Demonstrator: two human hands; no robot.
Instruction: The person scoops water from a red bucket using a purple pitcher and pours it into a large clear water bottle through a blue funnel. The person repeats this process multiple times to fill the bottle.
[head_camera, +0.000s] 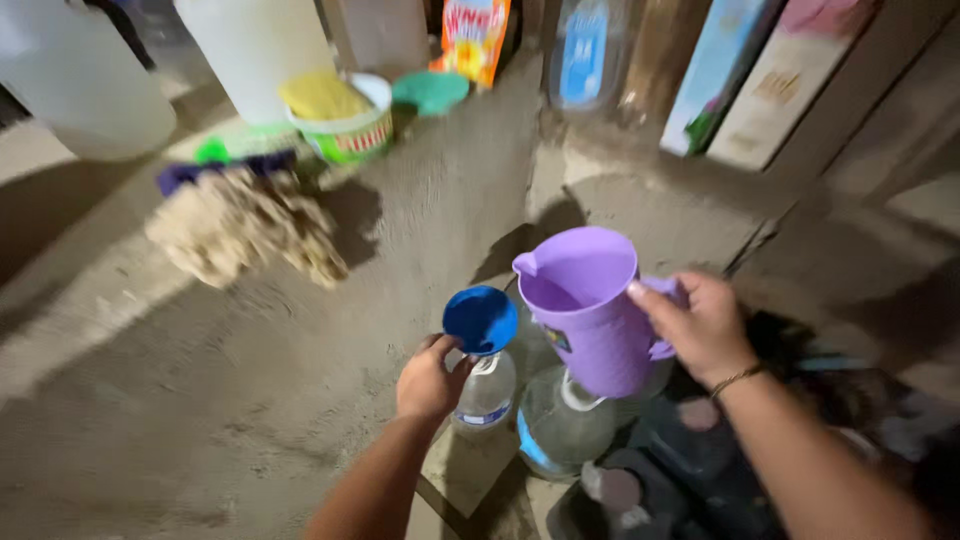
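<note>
**Funnel steadied on bottle, purple jug tipped beside it**

Low at 6 o'clock of the head view, both hands work over a concrete floor (250, 400). Left hand (430, 378) is closed around the neck of a small clear bottle (486, 392), thumb and fingers right under a blue funnel (481, 319) seated in the mouth. That grip reads as bracing: funnel is top-heavy and the bottle is light, so the hand keeps both upright. Right hand (705, 330) is clamped on the handle of a purple jug (585, 305), held off the floor at 3 o'clock of the funnel. Jug is tilted with its spout pointing toward the funnel, near it but not touching. Cannot tell whether anything is inside; no stream visible. A thin bracelet sits on the right wrist.

Directly under the jug stands a bigger clear bottle (560, 425), blue band at the base, touching the small bottle or just beside it, hard to say.

Counts: one funnel, one jug, two clear bottles by the hands. At 10 o'clock, one tan sponge-like lump (245, 235). At 11 o'clock, one tub with a yellow cloth (345, 120) in it, one green lid (430, 92) just beside. Two pale large containers (255, 45) at 11 to 12. Along the wall at 12 to 2, upright boxes and packets, roughly four, blurred. Dark clutter at 5 o'clock, unreadable.
</note>
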